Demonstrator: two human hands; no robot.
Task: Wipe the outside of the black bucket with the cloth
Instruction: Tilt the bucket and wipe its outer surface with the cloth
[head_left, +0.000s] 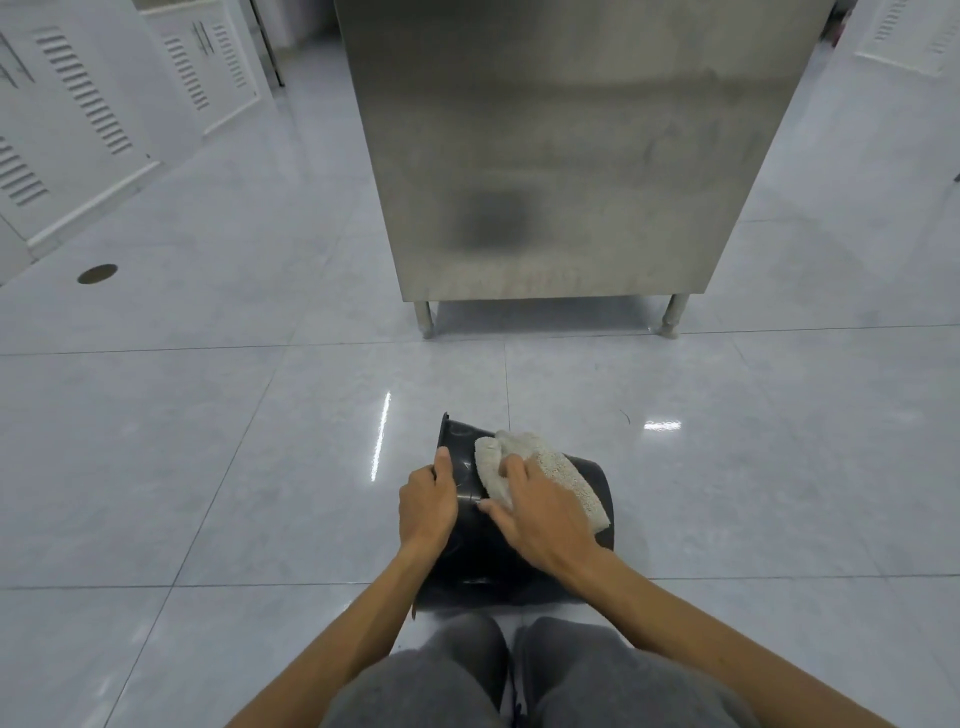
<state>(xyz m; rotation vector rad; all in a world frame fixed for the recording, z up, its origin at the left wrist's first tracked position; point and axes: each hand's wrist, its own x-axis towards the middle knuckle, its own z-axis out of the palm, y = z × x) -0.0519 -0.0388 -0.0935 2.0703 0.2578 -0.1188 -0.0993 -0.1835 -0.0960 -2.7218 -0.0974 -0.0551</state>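
Glossy grey tiled floor (208, 441) spreading wide, stainless steel cabinet (571, 156) standing on short legs beyond, black bucket (483, 551) lying on its side on the floor before the knees, left hand (426, 506) gripping its rim, right hand (540, 512) pressing flat-fingered on the pale cloth (550, 467) against the bucket's outer wall

Bright, even overhead light; glare streaks on floor (382, 431); wide-angle edge distortion; soft focus.
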